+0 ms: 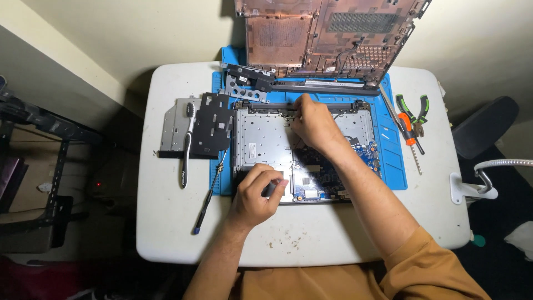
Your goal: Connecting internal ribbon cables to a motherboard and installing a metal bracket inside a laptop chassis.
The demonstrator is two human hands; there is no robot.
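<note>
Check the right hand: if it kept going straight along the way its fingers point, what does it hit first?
The right hand points toward the table's far edge, fingertips at the rear rim of the opened laptop base. Straight on, it would likely meet the dark hinge bar first, then the propped-up cover. Depth is unclear.

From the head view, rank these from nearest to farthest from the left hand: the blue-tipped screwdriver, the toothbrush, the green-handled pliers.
Measured from the left hand:
1. Blue-tipped screwdriver, just to its left on the table.
2. Toothbrush, farther left, lying across the silver drive.
3. Green-handled pliers, far right, past the blue mat's edge.
</note>
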